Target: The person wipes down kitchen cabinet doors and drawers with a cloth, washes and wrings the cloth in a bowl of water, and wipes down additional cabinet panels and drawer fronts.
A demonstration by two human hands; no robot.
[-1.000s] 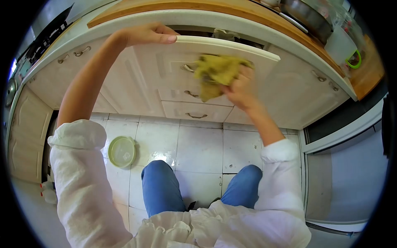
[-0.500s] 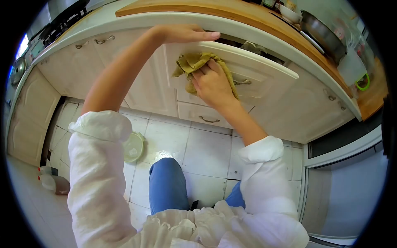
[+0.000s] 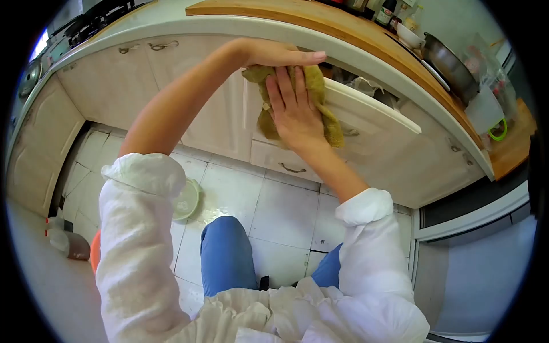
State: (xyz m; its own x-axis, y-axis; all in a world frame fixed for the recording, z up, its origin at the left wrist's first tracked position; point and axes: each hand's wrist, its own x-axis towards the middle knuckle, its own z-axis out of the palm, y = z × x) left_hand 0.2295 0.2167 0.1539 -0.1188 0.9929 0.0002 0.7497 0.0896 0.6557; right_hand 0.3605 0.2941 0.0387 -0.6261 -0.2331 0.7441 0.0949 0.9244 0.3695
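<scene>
My right hand holds an olive-yellow cloth against the face of a pulled-out cream drawer, its fingers spread and pressing down. The cloth reaches up to the drawer's top edge. Directly above, my left hand lies across that top edge, over the cloth's upper part. One digit stretches out to the right; its other fingers are mostly hidden. Some contents, including something whitish, show in the drawer's gap.
Above the drawer runs a counter with a wooden board, a metal bowl and a white bowl. A pale green round container is on the tiled floor. Jugs stand at left, beside something orange.
My right hand has gone from bunched fingers to spread fingers on the cloth. The cloth has moved up to the drawer's top edge. My left hand stays at that edge.
</scene>
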